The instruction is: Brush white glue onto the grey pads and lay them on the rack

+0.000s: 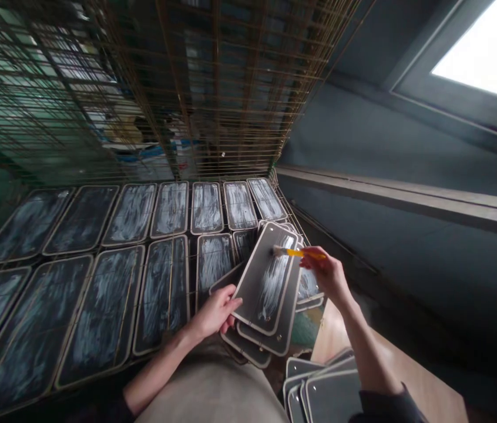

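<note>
The left hand (217, 311) has its fingers clamped on the gray plate (252, 276), at the near left edge. The gray plate is tilted and lies on top of more plates (286, 338) that stick out from under it. The right hand (326, 273) is to the right of the gray plate, with its fingers closed on the yellow brush (295, 252). The brush hairs touch the gray plate, next to a streaky white smear (275, 279). Left of the gray plate and behind it, rows of smeared plates (169, 294) lie flat by a wire rack (231, 117). Nearer than the gray plate and to its right are a pile of gray plates (332, 393) and a light wood desk (411, 370).
</note>
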Demonstrator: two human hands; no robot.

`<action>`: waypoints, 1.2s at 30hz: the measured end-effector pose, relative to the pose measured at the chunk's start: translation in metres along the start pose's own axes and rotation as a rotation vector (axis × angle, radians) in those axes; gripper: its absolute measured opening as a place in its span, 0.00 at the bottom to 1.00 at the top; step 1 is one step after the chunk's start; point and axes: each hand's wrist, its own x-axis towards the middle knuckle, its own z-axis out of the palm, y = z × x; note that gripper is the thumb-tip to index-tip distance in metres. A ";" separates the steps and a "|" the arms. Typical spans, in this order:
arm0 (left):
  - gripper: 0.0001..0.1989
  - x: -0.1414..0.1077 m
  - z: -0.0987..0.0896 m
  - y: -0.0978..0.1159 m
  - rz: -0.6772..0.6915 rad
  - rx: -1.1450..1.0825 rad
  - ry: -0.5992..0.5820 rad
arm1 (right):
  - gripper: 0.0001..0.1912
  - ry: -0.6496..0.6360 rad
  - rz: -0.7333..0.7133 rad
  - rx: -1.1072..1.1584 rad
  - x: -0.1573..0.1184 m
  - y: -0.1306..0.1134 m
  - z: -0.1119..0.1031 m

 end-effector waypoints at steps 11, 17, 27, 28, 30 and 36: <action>0.14 0.005 -0.005 -0.009 0.053 0.008 0.003 | 0.12 -0.024 -0.315 -0.521 0.035 -0.010 0.037; 0.16 0.003 -0.007 -0.004 0.055 -0.034 0.003 | 0.13 -0.371 -0.176 -0.236 -0.008 -0.042 0.023; 0.14 -0.009 -0.007 0.001 0.130 -0.075 0.171 | 0.12 -0.116 -0.245 -0.397 0.004 -0.025 0.046; 0.14 -0.010 -0.007 0.001 0.133 -0.079 0.170 | 0.12 -0.165 -0.241 -0.384 -0.007 -0.029 0.049; 0.13 -0.010 -0.008 0.002 0.129 -0.074 0.172 | 0.12 -0.261 -0.208 -0.313 -0.033 -0.043 0.052; 0.15 -0.009 -0.007 0.000 0.138 -0.050 0.173 | 0.12 -0.428 0.002 -0.060 -0.090 -0.069 0.043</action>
